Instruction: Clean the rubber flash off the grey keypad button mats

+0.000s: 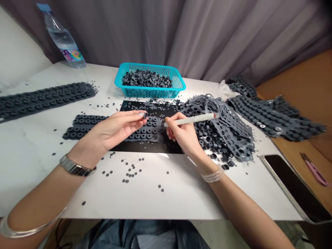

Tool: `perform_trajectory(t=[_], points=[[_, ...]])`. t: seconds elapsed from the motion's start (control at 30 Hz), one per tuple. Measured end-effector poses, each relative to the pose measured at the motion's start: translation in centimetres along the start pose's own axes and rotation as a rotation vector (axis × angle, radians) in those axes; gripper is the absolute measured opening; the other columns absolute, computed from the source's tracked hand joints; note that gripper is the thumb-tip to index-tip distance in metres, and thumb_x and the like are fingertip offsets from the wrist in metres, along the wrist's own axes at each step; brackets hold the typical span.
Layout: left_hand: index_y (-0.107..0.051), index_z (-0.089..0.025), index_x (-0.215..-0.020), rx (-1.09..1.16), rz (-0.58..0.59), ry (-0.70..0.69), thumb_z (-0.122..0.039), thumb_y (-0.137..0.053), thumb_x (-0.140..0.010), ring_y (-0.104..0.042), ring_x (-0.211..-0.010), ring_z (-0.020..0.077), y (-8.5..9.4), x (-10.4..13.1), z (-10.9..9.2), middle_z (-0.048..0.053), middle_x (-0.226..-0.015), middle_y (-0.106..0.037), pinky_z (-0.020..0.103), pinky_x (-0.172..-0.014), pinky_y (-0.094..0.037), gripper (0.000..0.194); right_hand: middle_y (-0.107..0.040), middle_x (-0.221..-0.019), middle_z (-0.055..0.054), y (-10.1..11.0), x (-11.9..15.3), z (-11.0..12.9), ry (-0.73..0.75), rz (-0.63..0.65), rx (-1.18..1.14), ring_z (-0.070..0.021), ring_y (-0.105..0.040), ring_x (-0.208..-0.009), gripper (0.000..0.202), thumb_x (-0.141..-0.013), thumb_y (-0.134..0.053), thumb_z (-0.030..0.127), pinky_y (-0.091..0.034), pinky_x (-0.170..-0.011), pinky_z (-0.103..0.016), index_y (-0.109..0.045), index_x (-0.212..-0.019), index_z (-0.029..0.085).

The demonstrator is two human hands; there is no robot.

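Note:
My left hand [116,128] pinches a small dark rubber ring [145,115] between thumb and fingertips, above a moulded grey rubber sheet [153,131] with rows of raised rings. The sheet lies partly on a black mat [150,147], partly hidden under my hand. My right hand [183,133] grips a white pen-like tool [193,119], its thin tip pointing left near the sheet's right end. To the right of this hand lies a heap of loose black rings [207,136], partly covered by leftover perforated grey webbing [228,128].
A turquoise basket [150,88] of rings stands behind the mat. Another rubber strip [46,98] lies left, more strips [275,116] right. A water bottle [63,43], a phone [293,186] and a pink cutter [315,169] sit around the edges. Small dark discs [132,171] are scattered about.

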State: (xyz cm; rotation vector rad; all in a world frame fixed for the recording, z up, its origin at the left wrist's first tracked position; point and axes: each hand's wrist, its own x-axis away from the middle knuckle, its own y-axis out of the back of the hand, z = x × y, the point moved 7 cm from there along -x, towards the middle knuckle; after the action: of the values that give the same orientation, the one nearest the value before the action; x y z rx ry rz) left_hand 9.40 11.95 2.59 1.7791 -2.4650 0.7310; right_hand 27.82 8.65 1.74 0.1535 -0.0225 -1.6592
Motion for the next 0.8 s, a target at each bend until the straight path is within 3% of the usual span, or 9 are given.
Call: perform_trajectory(t=[0.17,0.43,0.7,0.8], points=[[-0.071,-0.009,-0.081,0.216,-0.058,0.087,-0.001,-0.057,-0.084,-0.067,-0.091,0.012,0.0,-0.14,0.54,0.008,-0.09,-0.07,0.02,-0.089,-0.056,0.016,-0.056,-0.054,0.006,0.62,-0.17,0.01,-0.042,-0.039,-0.06,-0.0081,-0.05,-0.044,0.026,-0.081,-0.069,0.04,-0.036,-0.04,-0.019,-0.052,-0.076,0.021],[-0.069,-0.011,-0.081,0.246,-0.097,0.109,-0.003,-0.059,-0.085,-0.068,-0.089,0.0107,-0.65,0.48,0.64,0.007,-0.091,-0.069,0.021,-0.095,-0.055,0.014,-0.068,-0.07,-0.002,0.44,-0.07,-0.31,-0.106,-0.013,-0.17,-0.0127,-0.064,-0.059,0.027,-0.077,-0.072,0.042,-0.048,-0.047,-0.021,-0.06,-0.081,0.018],[-0.067,-0.011,-0.086,0.314,-0.052,0.109,0.003,-0.053,-0.078,-0.067,-0.099,0.0146,-0.78,0.65,0.44,0.008,-0.094,-0.069,0.024,-0.097,-0.054,0.021,-0.063,-0.059,0.001,0.45,-0.28,-0.76,-0.105,-0.023,-0.173,-0.0094,-0.055,-0.046,0.031,-0.08,-0.069,0.046,-0.036,-0.039,-0.018,-0.057,-0.074,0.019],[-0.065,-0.013,-0.08,0.369,-0.029,0.129,-0.008,-0.05,-0.078,-0.066,-0.089,0.0157,-0.57,0.44,0.54,0.009,-0.085,-0.066,0.029,-0.085,-0.057,0.016,-0.062,-0.059,0.001,0.4,-0.28,-0.92,-0.08,-0.021,-0.123,-0.0096,-0.055,-0.046,0.032,-0.082,-0.066,0.047,-0.037,-0.039,-0.019,-0.054,-0.071,0.02]])
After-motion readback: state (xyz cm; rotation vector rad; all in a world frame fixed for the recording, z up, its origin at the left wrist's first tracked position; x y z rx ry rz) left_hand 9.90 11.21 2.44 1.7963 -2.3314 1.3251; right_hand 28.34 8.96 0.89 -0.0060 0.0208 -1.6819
